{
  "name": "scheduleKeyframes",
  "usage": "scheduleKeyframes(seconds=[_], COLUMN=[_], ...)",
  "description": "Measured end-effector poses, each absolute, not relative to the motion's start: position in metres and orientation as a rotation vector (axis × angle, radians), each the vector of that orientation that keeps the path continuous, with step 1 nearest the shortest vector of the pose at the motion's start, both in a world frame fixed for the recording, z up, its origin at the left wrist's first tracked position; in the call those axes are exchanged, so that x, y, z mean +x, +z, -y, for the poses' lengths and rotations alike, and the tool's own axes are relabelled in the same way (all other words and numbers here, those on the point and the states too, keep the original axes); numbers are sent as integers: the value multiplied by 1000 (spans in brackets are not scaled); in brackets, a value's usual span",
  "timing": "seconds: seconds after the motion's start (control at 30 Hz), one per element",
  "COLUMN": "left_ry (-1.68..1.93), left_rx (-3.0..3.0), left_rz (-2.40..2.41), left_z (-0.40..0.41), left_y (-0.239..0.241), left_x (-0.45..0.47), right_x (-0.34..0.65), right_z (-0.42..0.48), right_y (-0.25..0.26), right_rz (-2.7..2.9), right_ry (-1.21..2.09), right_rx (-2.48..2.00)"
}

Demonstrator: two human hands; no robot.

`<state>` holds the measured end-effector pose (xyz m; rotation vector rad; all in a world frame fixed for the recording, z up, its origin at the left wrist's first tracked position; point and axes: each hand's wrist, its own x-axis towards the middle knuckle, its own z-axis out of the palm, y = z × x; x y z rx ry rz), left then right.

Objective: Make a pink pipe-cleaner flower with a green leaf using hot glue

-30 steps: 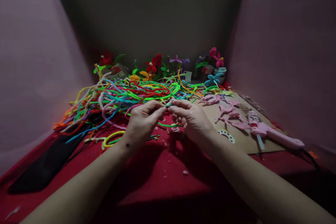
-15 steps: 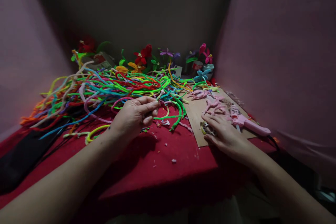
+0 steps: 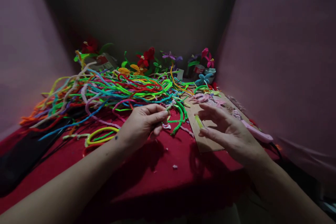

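Observation:
My left hand (image 3: 144,123) is closed in a pinch on a small pale piece of pipe cleaner (image 3: 170,105), held just in front of a big tangled pile of coloured pipe cleaners (image 3: 110,91). My right hand (image 3: 225,131) hovers above a cardboard sheet (image 3: 207,141), thumb and fingers pinched on a small yellow-green ring-shaped thing (image 3: 198,121). The two hands are a short gap apart over the red cloth (image 3: 162,168).
A pink glue gun (image 3: 256,133) lies on the cardboard behind my right hand, beside pink pipe-cleaner shapes (image 3: 203,97). Finished pipe-cleaner flowers (image 3: 147,57) stand at the back against the wall. A yellow coil (image 3: 101,135) lies left, a black flat object (image 3: 23,157) far left.
My right hand left my left hand, went down to the cardboard near the glue gun, and has now lifted with the small ring-shaped thing, moving back towards my left hand. My left hand stayed pinched.

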<state>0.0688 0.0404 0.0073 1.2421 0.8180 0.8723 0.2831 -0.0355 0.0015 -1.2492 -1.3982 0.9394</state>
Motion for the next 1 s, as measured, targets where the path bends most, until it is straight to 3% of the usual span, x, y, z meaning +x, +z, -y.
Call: scheduleKeyframes(seconds=[0.23, 0.7, 1.0], left_ry=[885, 856, 916], left_rx=[1329, 1460, 1334], left_rz=[-806, -897, -855], left_z=[-31, -24, -23], left_y=[8, 12, 14], left_x=[72, 74, 71], right_x=[255, 236, 228], right_z=[14, 10, 9], right_y=[5, 2, -6], right_rz=[1272, 1473, 1389], right_ry=[1204, 1105, 1360], right_rx=[-1048, -1201, -1149])
